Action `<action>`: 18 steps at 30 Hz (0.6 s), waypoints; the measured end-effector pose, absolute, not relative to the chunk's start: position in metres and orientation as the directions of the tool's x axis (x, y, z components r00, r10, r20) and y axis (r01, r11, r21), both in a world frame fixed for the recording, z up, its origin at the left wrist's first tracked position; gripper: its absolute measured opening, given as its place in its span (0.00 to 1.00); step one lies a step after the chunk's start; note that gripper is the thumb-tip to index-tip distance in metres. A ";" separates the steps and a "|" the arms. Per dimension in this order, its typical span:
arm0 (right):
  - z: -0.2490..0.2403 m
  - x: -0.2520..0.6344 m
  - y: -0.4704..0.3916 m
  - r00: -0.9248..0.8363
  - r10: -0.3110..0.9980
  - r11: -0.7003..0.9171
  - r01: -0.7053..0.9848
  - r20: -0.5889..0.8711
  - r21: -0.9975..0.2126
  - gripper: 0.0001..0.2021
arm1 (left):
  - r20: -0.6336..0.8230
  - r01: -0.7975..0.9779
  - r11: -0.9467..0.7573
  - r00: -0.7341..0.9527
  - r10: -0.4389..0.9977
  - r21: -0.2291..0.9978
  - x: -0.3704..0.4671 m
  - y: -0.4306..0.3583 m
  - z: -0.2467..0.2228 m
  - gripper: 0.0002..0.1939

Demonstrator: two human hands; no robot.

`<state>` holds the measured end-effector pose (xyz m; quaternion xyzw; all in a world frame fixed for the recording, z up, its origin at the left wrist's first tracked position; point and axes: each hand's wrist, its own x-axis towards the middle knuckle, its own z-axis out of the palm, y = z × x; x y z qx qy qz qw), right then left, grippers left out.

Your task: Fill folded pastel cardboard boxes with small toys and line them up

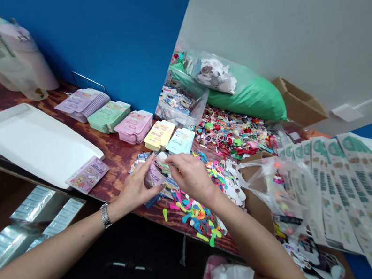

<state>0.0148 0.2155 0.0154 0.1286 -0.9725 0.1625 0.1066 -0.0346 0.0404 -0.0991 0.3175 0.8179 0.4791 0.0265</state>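
Note:
Near the table's middle, my left hand is closed around a small purple packet, which stands with its open top up. Over its opening is my right hand, fingers pinched together at a small whitish item; its exact shape is too small to tell. Printed cards lie partly hidden beneath both hands. Another purple packet rests flat at the corner of a white tray, left of my left hand.
Purple, green, pink, yellow and blue packets stand behind. Colourful balloons and trinkets lie right. Bags, a cardboard box and fanned printed sheets sit beyond.

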 end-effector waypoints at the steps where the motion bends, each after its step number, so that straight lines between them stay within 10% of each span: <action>1: 0.017 0.017 0.214 -0.947 -0.237 0.917 -0.292 0.216 -0.272 0.08 | 0.254 0.486 0.354 -0.807 0.533 0.799 -0.035 0.040 -0.099 0.45; 8: 0.020 0.018 0.208 -0.966 -0.257 0.955 -0.259 0.038 -0.144 0.06 | 0.392 0.633 0.393 -0.746 0.538 0.666 -0.029 0.036 -0.092 0.41; 18: 0.012 0.030 0.208 -0.857 -0.223 0.857 -0.399 0.464 -0.326 0.10 | 0.416 0.612 0.339 -0.762 0.497 0.715 -0.032 0.031 -0.090 0.45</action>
